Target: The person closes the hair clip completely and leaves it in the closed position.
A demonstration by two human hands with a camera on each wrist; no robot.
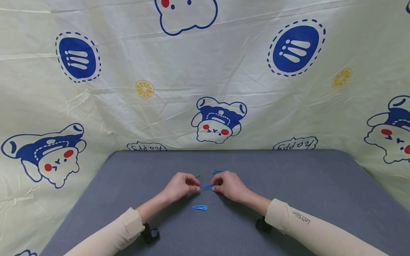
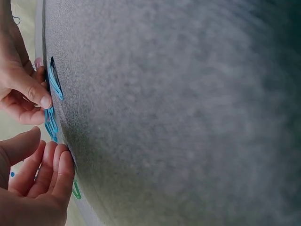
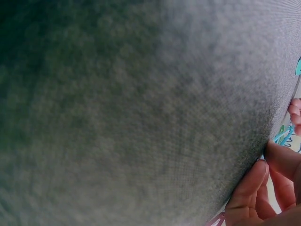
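And beyond the nearest blue hair clip (image 1: pixel 200 207), the right hand (image 1: pixel 231 185) pinches a second blue clip (image 1: pixel 208 187); the left hand (image 1: pixel 180 186), beyond it too, has thumb and fingers parted!

A grey bench (image 1: pixel 282 170) with rounded far corners stood before a pale, creased sheet (image 1: pixel 179 71), which also showed along the bench's left and right sides. Just above the bench's far edge, two outlined "happy" labels (image 1: pixel 146 146) were partly cut off by it. Between those labels, over the middle of that edge, was a cartoon animal (image 1: pixel 217 119) with red cheeks; similar animals (image 1: pixel 48 153) flanked the bench on either side. Higher above the bench came two yellow citrus slices (image 1: pixel 145 89) and two blue ovals (image 1: pixel 78 58) ringed with dashes.
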